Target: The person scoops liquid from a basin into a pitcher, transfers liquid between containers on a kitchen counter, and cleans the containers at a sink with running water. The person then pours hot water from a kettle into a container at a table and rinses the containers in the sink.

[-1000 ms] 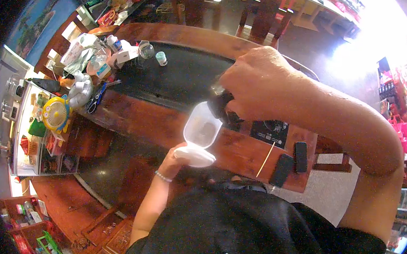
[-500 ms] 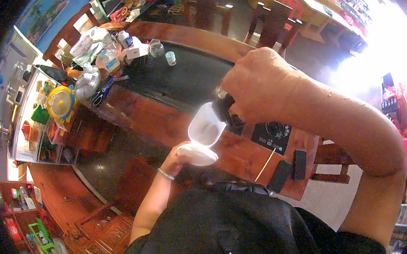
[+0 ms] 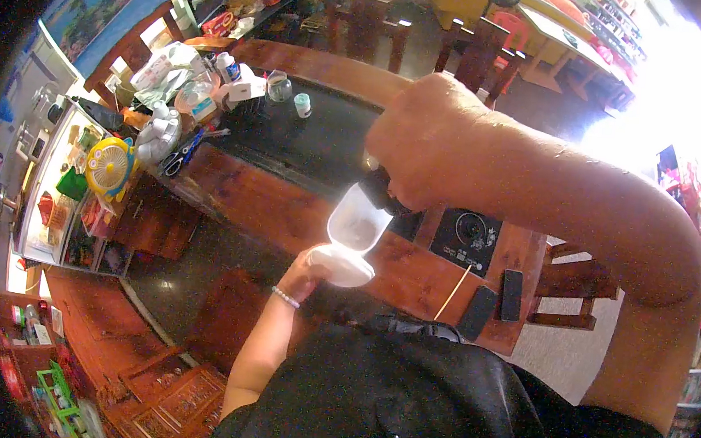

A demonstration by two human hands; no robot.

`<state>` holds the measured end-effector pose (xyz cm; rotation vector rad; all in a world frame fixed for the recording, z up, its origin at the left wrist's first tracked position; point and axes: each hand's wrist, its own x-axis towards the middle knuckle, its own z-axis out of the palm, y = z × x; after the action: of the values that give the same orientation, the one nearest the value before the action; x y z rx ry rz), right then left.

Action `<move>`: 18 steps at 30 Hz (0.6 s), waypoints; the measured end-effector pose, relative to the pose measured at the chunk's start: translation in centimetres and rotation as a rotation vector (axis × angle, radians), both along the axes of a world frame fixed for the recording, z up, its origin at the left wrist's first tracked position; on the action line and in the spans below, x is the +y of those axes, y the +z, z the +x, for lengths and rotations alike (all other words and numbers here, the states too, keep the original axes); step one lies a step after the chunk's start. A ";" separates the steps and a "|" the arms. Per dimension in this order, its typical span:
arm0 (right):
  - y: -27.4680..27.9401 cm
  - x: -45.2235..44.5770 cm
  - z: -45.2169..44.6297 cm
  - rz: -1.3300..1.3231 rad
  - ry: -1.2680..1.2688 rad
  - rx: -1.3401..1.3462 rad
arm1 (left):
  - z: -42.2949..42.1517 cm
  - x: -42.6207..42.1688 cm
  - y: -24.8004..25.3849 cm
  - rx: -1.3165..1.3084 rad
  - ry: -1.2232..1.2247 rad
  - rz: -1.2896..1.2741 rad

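Observation:
My left hand, with a beaded bracelet at its wrist, grips a white rounded piece from the left. Just above it stands a translucent white scoop-shaped piece; whether the two are one container with a raised lid I cannot tell. My right hand is raised over the table with its fingers curled around a dark object. That dark object meets the upper right edge of the translucent piece. Most of it is hidden by the hand, so its kind does not show.
On the wooden table are an induction cooker, a thin stick and two dark slabs. Scissors, a small jar, a glass jar and a yellow fan are at the left.
My right hand has shifted slightly left and down, its wrist more bent. My left hand and the white pieces stay almost in place. The whole view has turned a little.

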<state>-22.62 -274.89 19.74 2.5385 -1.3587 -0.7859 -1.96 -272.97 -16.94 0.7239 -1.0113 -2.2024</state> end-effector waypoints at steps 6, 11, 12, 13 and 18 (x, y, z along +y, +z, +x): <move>-3.2 -0.8 -0.1 0.059 -0.041 -0.008 | 0.1 0.2 0.0 -0.020 0.017 -0.006; -5.7 -2.0 -2.8 0.100 -0.124 -0.115 | 0.4 0.6 -0.2 -0.033 0.060 0.025; -6.2 -2.1 -3.8 0.101 -0.136 -0.151 | 0.4 0.8 0.0 -0.041 0.075 0.033; -6.5 -2.1 -4.8 0.100 -0.149 -0.187 | 0.3 0.9 0.2 -0.048 0.090 0.040; -7.3 -1.0 -9.1 0.113 -0.285 -0.533 | -0.2 1.1 2.4 -0.034 0.105 0.063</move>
<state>-31.75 -275.90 12.48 2.8025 -1.9107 -0.2202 -2.17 -271.86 -14.50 0.8265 -0.9027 -2.1458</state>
